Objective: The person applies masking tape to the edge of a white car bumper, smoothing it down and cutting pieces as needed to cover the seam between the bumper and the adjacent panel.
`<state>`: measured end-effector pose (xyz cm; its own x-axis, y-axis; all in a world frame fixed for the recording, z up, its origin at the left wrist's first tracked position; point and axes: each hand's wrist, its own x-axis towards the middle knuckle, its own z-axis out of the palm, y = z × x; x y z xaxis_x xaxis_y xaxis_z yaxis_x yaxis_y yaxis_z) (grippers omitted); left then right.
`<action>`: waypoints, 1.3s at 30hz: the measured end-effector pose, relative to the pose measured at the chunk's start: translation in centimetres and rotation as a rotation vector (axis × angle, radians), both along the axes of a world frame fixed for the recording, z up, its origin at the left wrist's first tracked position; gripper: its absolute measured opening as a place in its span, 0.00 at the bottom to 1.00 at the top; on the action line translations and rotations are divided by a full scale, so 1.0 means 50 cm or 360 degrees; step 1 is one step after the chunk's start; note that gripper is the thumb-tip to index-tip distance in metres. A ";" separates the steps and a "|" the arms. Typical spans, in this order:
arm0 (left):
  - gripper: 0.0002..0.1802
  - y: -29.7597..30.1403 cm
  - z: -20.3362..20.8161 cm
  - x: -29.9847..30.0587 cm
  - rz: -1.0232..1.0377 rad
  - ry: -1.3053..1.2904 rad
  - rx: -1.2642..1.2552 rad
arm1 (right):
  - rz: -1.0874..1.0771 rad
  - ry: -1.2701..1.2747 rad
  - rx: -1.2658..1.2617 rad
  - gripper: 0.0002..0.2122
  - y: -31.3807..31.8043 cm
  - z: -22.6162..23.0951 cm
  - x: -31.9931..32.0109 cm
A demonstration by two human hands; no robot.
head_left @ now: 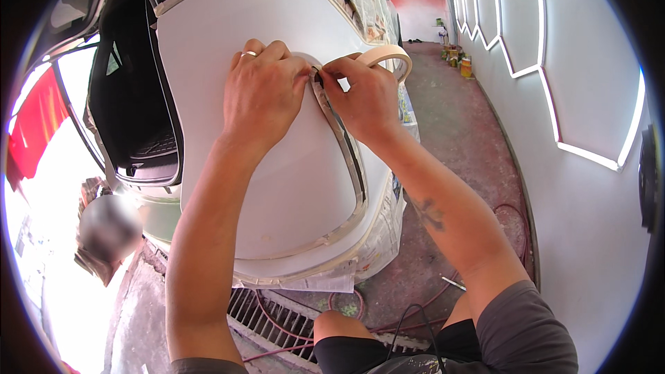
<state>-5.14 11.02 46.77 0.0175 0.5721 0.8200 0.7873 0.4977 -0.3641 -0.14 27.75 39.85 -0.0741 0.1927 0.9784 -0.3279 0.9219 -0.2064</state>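
Knee: our bare knee (337, 324) shows at the lower edge, above a floor grate (260, 313).
Left hand: our left hand (263, 93) lies on the white car panel (277, 180), fingers pressed together on the tape strip (339, 131).
Right hand: our right hand (364, 97) pinches the strip's end; the beige masking tape roll (389, 55) hangs around it.
Cans: small yellow and green containers (460, 62) stand by the white wall (596, 221), labels too small to tell.

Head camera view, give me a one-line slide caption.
Both hands, left hand and right hand, press masking tape along a white car panel.
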 end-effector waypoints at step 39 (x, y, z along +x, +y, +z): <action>0.09 0.013 -0.043 0.020 0.0050 -0.0224 0.0208 | 0.0227 -0.0115 -0.0048 0.04 0.009 -0.001 0.011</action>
